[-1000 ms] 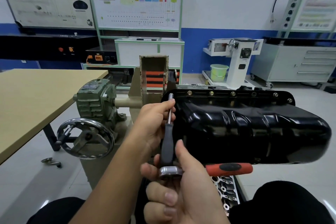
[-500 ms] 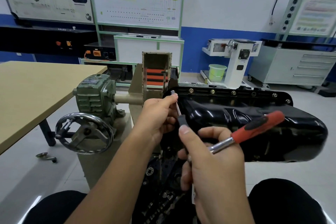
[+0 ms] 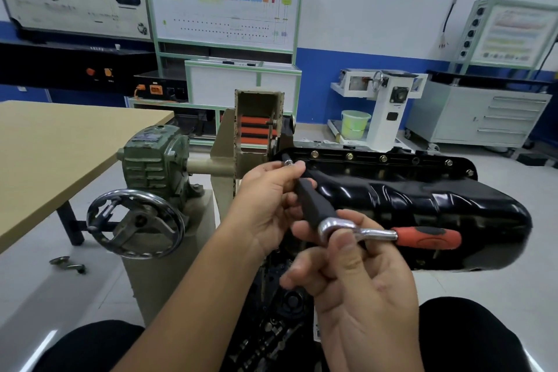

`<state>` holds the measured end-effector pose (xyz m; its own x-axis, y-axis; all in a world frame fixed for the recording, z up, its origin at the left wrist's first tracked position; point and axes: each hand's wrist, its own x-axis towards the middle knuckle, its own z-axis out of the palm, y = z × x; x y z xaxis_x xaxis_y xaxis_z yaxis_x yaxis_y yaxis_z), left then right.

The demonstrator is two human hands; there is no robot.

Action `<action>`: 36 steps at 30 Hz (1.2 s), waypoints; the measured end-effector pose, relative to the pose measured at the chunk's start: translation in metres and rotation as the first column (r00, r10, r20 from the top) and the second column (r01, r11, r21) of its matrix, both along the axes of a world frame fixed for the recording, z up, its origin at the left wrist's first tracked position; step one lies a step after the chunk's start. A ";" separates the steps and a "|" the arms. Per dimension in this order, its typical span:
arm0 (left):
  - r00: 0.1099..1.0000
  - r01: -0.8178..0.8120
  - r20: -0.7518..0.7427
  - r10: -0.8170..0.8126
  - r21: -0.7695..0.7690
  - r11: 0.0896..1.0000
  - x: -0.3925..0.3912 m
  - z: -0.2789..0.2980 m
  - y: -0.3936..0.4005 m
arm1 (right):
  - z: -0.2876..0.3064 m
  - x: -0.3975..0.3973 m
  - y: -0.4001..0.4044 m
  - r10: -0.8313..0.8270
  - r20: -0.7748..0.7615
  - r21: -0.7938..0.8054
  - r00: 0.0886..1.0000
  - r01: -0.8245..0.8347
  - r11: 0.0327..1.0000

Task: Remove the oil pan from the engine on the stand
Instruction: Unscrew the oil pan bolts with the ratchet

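Observation:
A glossy black oil pan (image 3: 422,205) sits on the engine (image 3: 280,320) clamped in the stand, with several bolts (image 3: 349,156) along its far flange. My left hand (image 3: 268,199) pinches the thin metal tip of the black extension bar (image 3: 314,204) at the pan's near left corner. My right hand (image 3: 356,278) grips the chrome head of a ratchet (image 3: 389,234); its red and black handle points right across the pan's side. The socket end is hidden behind my left fingers.
The stand's green gearbox (image 3: 154,160) and steel handwheel (image 3: 134,223) are left of my arms. A wooden table (image 3: 54,154) fills the left side. Metal parts (image 3: 68,263) lie on the floor. Training boards, a cabinet (image 3: 480,118) and a green bucket (image 3: 354,124) line the back wall.
The ratchet handle has swung from up-right down to level, pointing right. The extension now leans further over, and my left hand still holds its tip at the pan's corner.

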<state>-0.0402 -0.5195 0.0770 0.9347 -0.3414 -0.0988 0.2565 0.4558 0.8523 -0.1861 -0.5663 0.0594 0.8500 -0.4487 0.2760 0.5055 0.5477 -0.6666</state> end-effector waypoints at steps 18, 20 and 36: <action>0.988 -0.145 0.049 0.146 -0.031 0.989 0.005 -0.005 -0.004 | 0.016 -0.008 -0.028 -0.044 -0.117 -0.495 0.992 -0.020 0.869; 0.946 -0.232 0.253 0.202 0.092 0.968 0.006 -0.007 -0.001 | 0.013 -0.006 -0.024 -0.034 -0.108 -0.354 0.994 -0.006 0.935; 0.058 -0.669 0.969 -0.239 0.216 0.711 0.018 -0.025 0.007 | 0.004 0.003 -0.054 -0.449 -0.153 -0.328 0.881 0.383 0.864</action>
